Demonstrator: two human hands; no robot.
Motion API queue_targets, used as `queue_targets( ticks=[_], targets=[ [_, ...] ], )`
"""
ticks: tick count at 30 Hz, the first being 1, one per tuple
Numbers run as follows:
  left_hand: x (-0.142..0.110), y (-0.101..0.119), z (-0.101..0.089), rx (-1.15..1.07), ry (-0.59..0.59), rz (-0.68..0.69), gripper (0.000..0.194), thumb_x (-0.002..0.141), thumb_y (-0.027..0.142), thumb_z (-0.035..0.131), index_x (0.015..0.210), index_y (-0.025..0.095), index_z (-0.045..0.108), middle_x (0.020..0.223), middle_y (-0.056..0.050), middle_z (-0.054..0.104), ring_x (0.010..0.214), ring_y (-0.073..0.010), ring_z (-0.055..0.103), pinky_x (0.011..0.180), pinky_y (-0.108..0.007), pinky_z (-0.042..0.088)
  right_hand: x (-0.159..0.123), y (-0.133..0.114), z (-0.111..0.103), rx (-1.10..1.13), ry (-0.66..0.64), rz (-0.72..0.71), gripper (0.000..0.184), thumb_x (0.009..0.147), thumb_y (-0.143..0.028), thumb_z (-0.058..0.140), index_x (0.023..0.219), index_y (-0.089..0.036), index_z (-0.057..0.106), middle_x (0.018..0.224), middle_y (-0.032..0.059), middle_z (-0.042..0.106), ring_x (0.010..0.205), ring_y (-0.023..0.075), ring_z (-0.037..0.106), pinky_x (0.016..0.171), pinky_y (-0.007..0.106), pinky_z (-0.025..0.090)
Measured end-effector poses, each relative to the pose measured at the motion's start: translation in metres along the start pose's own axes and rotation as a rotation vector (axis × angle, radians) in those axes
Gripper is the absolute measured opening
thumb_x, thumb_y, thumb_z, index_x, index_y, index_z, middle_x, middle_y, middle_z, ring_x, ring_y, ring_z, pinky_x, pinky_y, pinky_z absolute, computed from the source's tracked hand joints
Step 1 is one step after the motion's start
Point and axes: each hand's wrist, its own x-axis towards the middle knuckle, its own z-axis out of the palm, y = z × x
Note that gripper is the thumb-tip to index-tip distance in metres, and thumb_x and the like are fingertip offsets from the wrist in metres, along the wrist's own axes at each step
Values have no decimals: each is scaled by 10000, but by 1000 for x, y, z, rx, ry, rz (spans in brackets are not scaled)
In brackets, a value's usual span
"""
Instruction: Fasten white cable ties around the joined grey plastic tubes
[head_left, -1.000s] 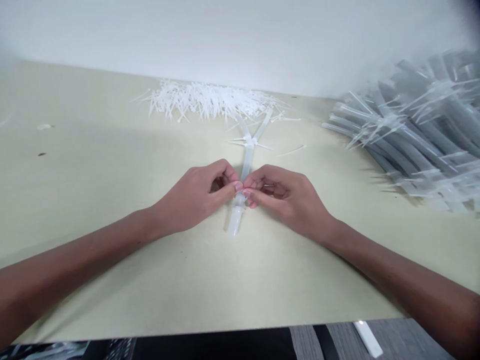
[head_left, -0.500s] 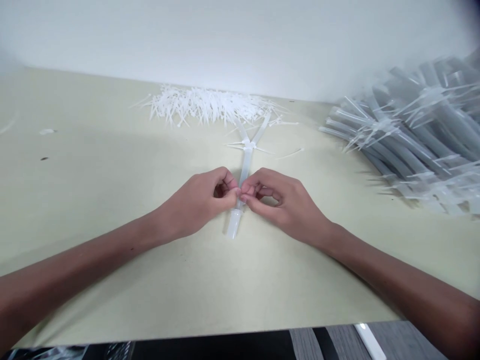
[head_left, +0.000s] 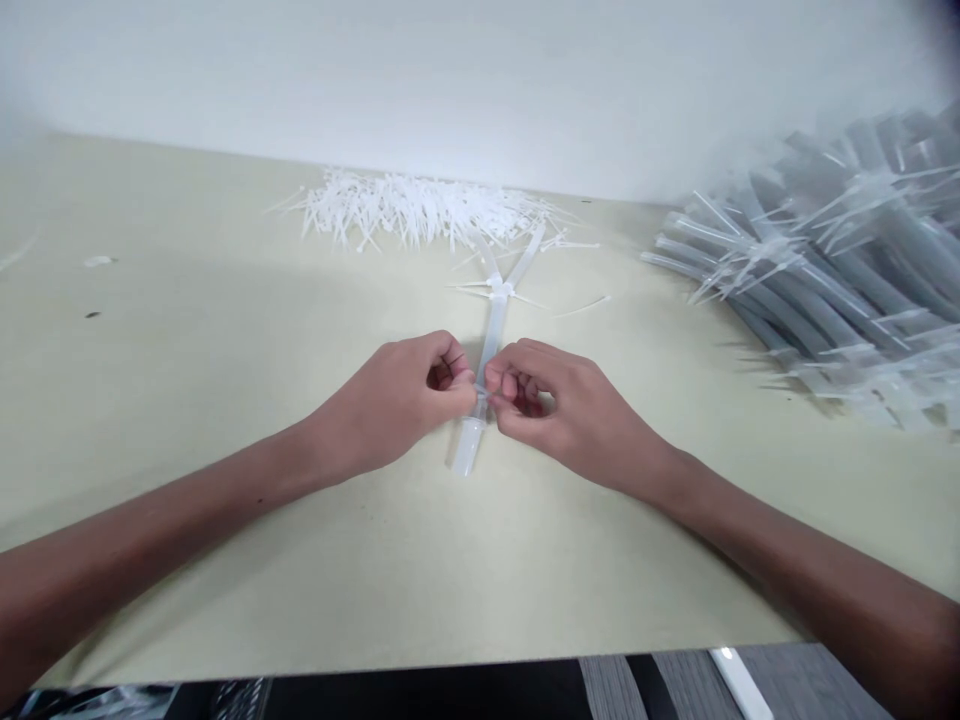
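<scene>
A translucent plastic tube assembly (head_left: 491,335) lies on the pale table (head_left: 225,350), pointing away from me, with a wider clear end piece (head_left: 466,448) nearest me and two thin branches at its far end. A white cable tie (head_left: 496,288) is fastened where the branches split. My left hand (head_left: 401,400) and my right hand (head_left: 551,410) meet over the tube just above the end piece. Both pinch there with curled fingers, and a thin white tie shows between the fingertips.
A loose heap of white cable ties (head_left: 416,208) lies at the back by the wall. A big pile of tied tube assemblies (head_left: 825,270) fills the right side. A white strip (head_left: 739,680) sits below the table's front edge.
The right hand's fingers have curled in tighter at the pinch point. The camera has shifted slightly, and the tube stays in place.
</scene>
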Motion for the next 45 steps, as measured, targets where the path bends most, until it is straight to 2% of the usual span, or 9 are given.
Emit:
queue_targets(
  ticks=[14,22,30,34,40,45],
  targets=[
    [4,1,-6,83,-21,13,113,784,298,498,715,209,505,638,48,522,504,-76,391,434,-209,299,-3,-4,3,-37,12,55,85,731,-140,534,763,-208,494,673,-41,490,580,82,432,515,220,354],
    [3,-1,-1,45,15,6,213,848,374,434,756,210,536,637,39,509,531,-90,398,459,-234,300,-2,-2,1,-27,-3,76,66,741,-159,535,768,-208,500,662,-44,501,573,80,444,520,222,360],
    [3,-4,7,25,-20,93,271,878,415,442,737,200,529,556,55,439,501,-78,344,451,-228,254,-2,-1,2,-49,18,55,57,757,-177,545,766,-206,497,663,-56,504,572,66,447,514,207,361],
    [3,-6,8,-22,-12,59,243,881,377,451,724,196,495,577,61,422,507,-68,336,442,-211,248,-3,-2,1,20,-12,67,48,781,-186,540,818,-210,522,674,-59,517,582,64,459,524,197,383],
    [2,-8,9,-59,-2,15,254,877,384,454,712,192,475,572,64,387,503,-64,314,431,-203,237,-2,-1,1,64,26,97,76,853,-247,488,824,-207,546,690,-50,541,594,70,458,544,214,389],
    [2,-7,9,-47,10,19,250,871,366,464,698,186,465,570,63,384,509,-62,319,439,-206,241,-1,1,1,79,15,61,27,825,-228,535,818,-203,542,709,-45,532,614,72,466,556,211,391]
  ],
)
